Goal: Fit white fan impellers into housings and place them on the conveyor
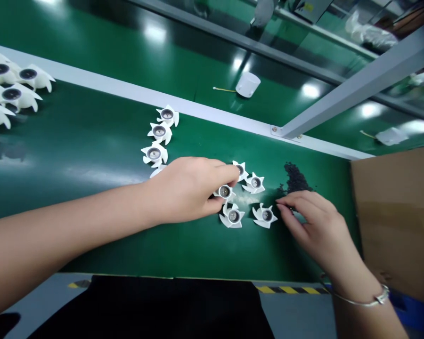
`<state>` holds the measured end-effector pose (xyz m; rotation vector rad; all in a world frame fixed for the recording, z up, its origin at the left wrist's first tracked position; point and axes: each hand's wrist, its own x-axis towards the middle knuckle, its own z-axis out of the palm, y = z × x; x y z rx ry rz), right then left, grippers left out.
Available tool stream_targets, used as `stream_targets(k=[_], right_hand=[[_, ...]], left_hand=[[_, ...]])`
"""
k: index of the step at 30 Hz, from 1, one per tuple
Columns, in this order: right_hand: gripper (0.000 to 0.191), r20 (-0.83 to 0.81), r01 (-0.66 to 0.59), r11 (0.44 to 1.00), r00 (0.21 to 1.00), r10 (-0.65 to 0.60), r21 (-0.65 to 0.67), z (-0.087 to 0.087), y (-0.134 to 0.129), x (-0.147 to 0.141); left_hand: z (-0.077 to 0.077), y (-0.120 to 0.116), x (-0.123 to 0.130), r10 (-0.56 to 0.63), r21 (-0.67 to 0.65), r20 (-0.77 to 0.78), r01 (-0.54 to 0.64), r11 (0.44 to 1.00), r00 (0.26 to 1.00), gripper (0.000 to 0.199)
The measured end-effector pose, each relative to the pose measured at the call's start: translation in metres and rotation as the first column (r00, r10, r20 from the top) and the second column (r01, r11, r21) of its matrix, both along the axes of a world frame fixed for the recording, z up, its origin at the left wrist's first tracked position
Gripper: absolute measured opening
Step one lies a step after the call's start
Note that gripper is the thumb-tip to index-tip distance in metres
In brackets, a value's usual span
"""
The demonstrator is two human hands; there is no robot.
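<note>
Left fingertips (229,173) around a white plastic fan impeller (224,191)

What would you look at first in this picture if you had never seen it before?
Your eye would jump to the white plastic fan wheels with dark round centres, spread across the middle of the green belt. The left hand reaches in from the left, fingertips at the wheels, while the right hand sits lower right, just below a heap of black granules.
</note>
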<state>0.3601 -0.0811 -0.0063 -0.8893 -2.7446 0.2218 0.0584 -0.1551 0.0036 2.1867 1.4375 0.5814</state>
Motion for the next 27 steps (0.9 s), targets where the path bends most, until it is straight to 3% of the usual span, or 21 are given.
stream_targets(k=[11,13,16,20,23,27], right_hand=[[0.020,0.299,-0.098,0.965,0.954,0.022,0.242,0.012,0.006,-0.017],[0.018,0.280,-0.083,0.979,0.960,0.027,0.188,0.015,0.007,-0.023],[0.008,0.086,-0.075,0.997,0.994,0.075,0.006,0.021,-0.002,-0.037],[0.006,-0.068,-0.184,0.975,0.982,0.176,-0.125,0.024,-0.031,-0.061],[0.005,-0.039,-0.205,0.970,0.979,0.201,-0.130,0.018,-0.048,-0.070],[0.004,-0.025,-0.137,0.989,0.990,0.135,-0.054,0.009,-0.054,-0.072]], left_hand=[[-0.001,0.002,0.002,0.004,-0.014,-0.024,-0.005,1.000,1.000,0.020],[0.000,0.001,0.001,0.010,0.011,-0.023,-0.009,1.000,1.000,0.021],[0.002,-0.001,-0.001,-0.023,0.071,-0.001,0.023,0.997,1.000,0.026],[0.001,-0.003,0.000,-0.116,0.136,-0.029,0.119,0.983,0.993,0.036],[-0.004,-0.004,0.004,-0.123,0.136,-0.068,0.132,0.982,0.990,0.031],[-0.011,-0.004,0.010,-0.113,0.136,-0.062,0.121,0.983,0.992,0.025]])
